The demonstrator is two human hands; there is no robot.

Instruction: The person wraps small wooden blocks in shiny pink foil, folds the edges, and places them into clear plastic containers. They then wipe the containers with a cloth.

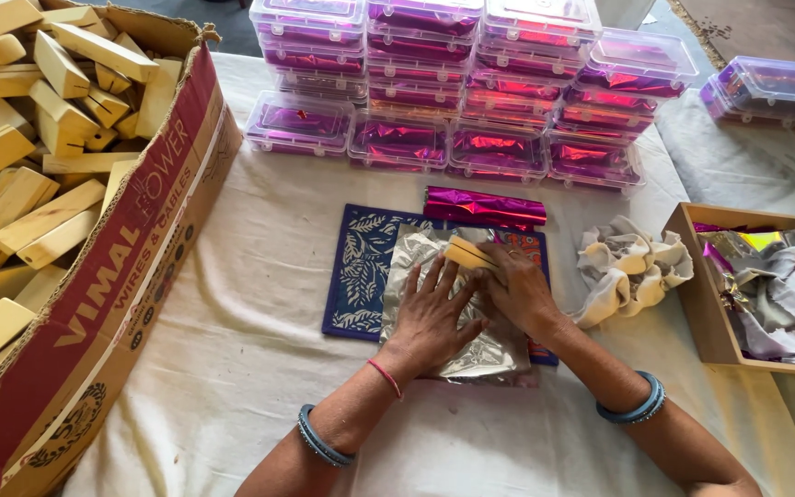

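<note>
A pale rectangular wooden block (471, 253) lies on a crinkled silver foil sheet (434, 276) at table centre. The right hand (519, 290) grips the block; the left hand (432, 317), fingers spread, flattens foil. Wrapping seems underway; folding comes next. Pink-filled clear plastic boxes (434, 92) at twelve o'clock.

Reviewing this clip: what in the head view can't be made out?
- Foil sheet: its middle lies under the left hand and right hand.
- Wooden block: its right end is hidden by the right hand's fingers.
- Cardboard box: cut off by the left and bottom edges.
- Clear plastic cases: contents show only as purple foil.
- Wooden tray: cut off by the right edge.
</note>
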